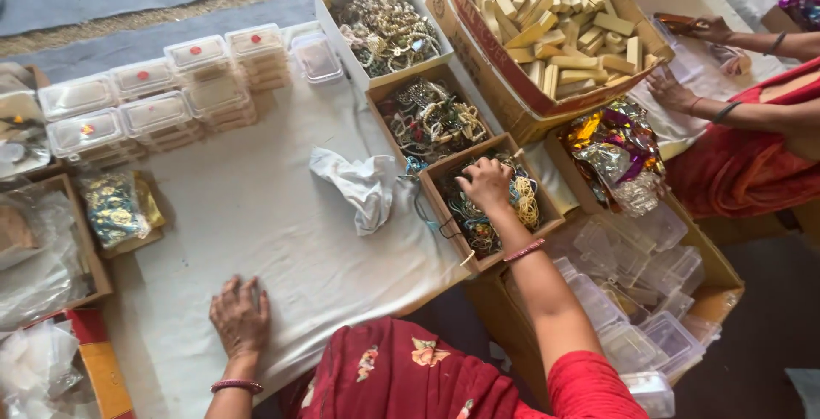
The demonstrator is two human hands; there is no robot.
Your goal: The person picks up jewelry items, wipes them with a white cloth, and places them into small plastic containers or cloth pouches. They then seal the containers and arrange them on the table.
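Left hand point(240, 315) flat on the white cloth point(256, 214) at 7 o'clock, fingers spread, holding nothing. Right hand point(486, 182) reaching out at 1 o'clock, down inside the nearest small box point(491, 201) of beads and jewellery. Fingers curled among the pieces; hard to tell if anything is pinched yet. Crumpled white rag point(363, 184) just left of that box. Clear empty cases point(636, 299) heaped in a carton at 3 o'clock, none filled as far as can be seen. Farther out, two more jewellery boxes point(431, 116) in a row toward 12 o'clock. Closed cases point(154, 99) stacked at 10 o'clock, looking done already. Big carton of tan blocks point(555, 22) at 1 o'clock. Another person's hands point(675, 90) at 2 o'clock. Lots still left in the boxes.
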